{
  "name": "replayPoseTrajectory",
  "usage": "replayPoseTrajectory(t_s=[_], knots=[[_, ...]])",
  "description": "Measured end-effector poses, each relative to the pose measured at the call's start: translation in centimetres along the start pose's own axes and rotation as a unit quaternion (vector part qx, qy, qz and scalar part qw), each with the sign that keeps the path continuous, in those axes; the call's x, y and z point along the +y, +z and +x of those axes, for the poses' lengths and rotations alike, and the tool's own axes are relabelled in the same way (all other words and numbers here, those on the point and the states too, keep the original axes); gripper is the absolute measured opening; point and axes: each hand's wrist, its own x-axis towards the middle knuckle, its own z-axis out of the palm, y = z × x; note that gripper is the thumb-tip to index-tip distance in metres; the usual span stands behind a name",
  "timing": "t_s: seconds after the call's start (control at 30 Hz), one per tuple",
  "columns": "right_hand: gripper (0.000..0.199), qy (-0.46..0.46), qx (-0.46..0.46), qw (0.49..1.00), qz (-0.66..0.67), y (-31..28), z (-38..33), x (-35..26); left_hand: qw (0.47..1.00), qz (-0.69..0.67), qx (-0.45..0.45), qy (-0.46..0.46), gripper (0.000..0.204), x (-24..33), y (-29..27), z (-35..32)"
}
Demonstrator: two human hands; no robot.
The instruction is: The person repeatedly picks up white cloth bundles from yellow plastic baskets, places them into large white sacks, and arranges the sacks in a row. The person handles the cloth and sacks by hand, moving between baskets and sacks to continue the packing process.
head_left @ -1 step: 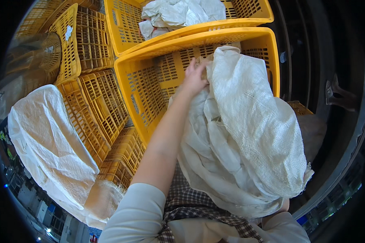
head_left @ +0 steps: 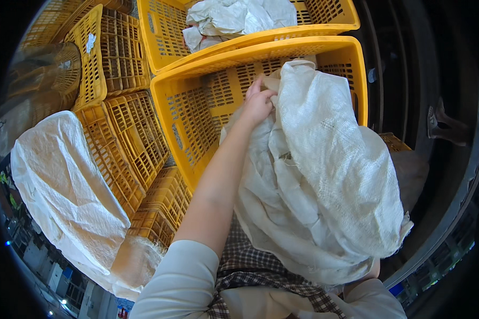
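A large white woven sack, crumpled and draped in folds, hangs from inside the yellow crate down over my lap. At the sack's upper left edge, my left hand has its fingers closed on a bit of the fabric, above the crate's inside. Only a little of my right wrist shows, at the sack's lower right; the hand itself is hidden under the cloth.
Behind stands another yellow crate with crumpled white sacks in it. Stacked yellow crates line the left, near a white sack draped there. Dark rails run along the right, with a person's foot beyond.
My left hand's fingers have drawn in a little at the sack's edge. The sack has barely shifted.
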Motion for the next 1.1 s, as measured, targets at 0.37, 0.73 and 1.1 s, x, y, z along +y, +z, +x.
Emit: replayPoseTrajectory(t_s=[0.37, 0.73, 1.1], knots=[[0.031, 0.109, 0.375, 0.72, -0.573, -16.2, 4.1, -4.2, 0.992, 0.099, 0.057, -0.05, 0.026, -12.0, -19.7, -16.5], [0.029, 0.059, 0.283, 0.806, -0.517, -15.2, 23.8, -5.3, 0.81, -0.303, 0.14, -0.483, 0.024, -25.7, -26.7, -12.1], [0.038, 0.234, 0.331, 0.768, -0.497, -20.1, 36.1, -3.2, 0.817, -0.446, 0.2, -0.307, 0.046, -25.6, -16.3, 0.4]])
